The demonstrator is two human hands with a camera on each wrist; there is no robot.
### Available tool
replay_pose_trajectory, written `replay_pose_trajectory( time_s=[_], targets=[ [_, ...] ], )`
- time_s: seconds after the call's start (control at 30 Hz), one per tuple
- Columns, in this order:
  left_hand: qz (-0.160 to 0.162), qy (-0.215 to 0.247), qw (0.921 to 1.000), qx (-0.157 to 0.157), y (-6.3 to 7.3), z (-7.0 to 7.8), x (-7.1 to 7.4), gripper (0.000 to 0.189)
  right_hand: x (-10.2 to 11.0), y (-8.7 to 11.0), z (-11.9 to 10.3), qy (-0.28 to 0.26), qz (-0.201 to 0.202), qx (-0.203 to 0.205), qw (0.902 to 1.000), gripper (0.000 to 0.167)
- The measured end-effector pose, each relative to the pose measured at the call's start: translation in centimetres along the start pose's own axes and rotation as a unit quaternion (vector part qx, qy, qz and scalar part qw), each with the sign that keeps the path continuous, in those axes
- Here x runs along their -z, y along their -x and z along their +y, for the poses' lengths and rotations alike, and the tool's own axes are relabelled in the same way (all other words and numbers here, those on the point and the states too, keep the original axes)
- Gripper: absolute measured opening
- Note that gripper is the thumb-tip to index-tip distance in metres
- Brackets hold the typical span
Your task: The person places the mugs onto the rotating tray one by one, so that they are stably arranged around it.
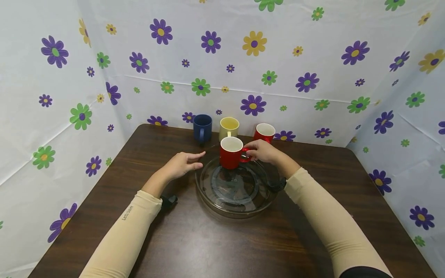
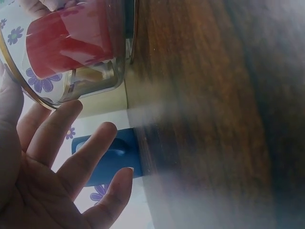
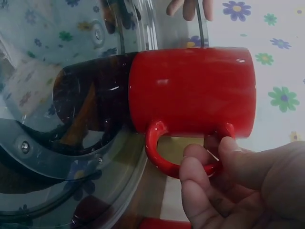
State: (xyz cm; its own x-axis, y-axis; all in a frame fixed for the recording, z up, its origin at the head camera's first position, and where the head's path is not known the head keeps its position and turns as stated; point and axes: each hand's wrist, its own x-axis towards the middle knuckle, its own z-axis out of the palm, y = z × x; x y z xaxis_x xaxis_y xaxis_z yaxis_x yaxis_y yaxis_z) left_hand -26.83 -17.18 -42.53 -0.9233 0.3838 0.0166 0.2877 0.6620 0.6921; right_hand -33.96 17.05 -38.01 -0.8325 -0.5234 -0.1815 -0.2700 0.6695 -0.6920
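A red mug (image 1: 230, 157) with a white inside stands upright over the far part of a round clear glass dish (image 1: 240, 210). With thumb and fingers my right hand (image 1: 261, 151) pinches the mug's handle (image 3: 159, 160), which points right. In the right wrist view the mug's base is right at the glass, which mirrors it. My left hand (image 1: 180, 165) is beside the dish's left rim, fingers spread and nothing in them. In the left wrist view its fingertips (image 2: 71, 109) come close to the glass edge.
Behind the dish, along the table's far edge, stand a blue mug (image 1: 202, 126), a yellow mug (image 1: 229, 125) and a second red mug (image 1: 265, 131), partly hidden by my right hand. A flowered cloth (image 1: 222, 69) hangs behind the dark wooden table (image 1: 215, 247).
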Motion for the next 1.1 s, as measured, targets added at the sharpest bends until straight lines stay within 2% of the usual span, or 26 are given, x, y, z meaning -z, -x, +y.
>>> replay_pose_trajectory(
  time_s=[0.4, 0.77, 1.1],
  targets=[
    [-0.001, -0.005, 1.0, -0.003, -0.08, -0.2, -0.13, 0.054, -0.42, 0.34, 0.19, -0.029, 0.018, -0.014, 0.9993, 0.033],
    [0.001, 0.008, 1.0, -0.006, -0.31, -0.39, -0.02, 0.053, -0.15, 0.42, 0.11, -0.027, 0.011, -0.006, 0.9995, 0.034],
    [-0.002, 0.009, 0.9999, -0.01, -0.55, -0.44, -0.1, 0.052, -0.19, 0.34, 0.43, -0.033, 0.014, -0.014, 0.9992, 0.034]
  ],
)
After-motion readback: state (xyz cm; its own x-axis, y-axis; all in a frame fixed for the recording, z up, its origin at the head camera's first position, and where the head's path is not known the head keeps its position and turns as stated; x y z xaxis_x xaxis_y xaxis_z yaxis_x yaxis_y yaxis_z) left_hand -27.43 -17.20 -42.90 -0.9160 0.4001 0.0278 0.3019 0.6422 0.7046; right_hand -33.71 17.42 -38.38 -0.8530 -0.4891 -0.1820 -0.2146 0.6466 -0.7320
